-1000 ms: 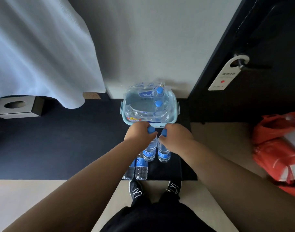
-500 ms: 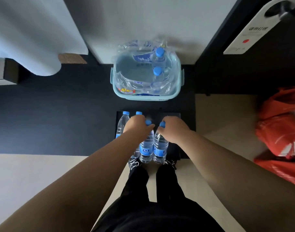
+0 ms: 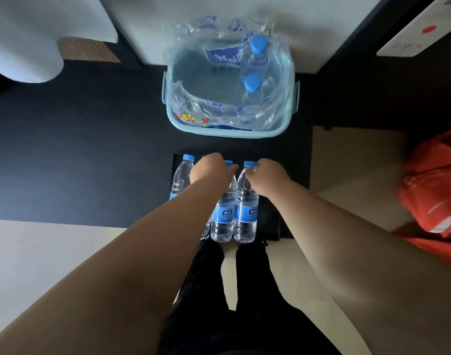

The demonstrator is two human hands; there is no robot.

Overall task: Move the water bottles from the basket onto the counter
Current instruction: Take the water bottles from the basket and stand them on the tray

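A pale blue basket point(image 3: 220, 131) lined with torn clear wrap stands on the dark counter point(image 3: 78, 155) against the wall; two blue-capped water bottles point(image 3: 255, 61) stand upright at its right side. In front of it, my left hand point(image 3: 210, 171) grips the neck of one bottle point(image 3: 223, 219) and my right hand point(image 3: 266, 175) grips the neck of another point(image 3: 245, 216); both bottles stand side by side at the counter's front edge. One more bottle point(image 3: 180, 178) stands to the left, and a further one is mostly hidden behind my left forearm.
A white curtain point(image 3: 27, 39) hangs at the back left. Orange plastic bags point(image 3: 434, 190) lie on the right. A white door hanger point(image 3: 421, 29) shows at the top right on a dark door. My legs and shoes point(image 3: 247, 252) are below the counter edge on a beige floor.
The two held bottles have come down and toward me, away from the basket, to the counter's front edge. The view has tilted downward, so the basket appears higher in the frame.
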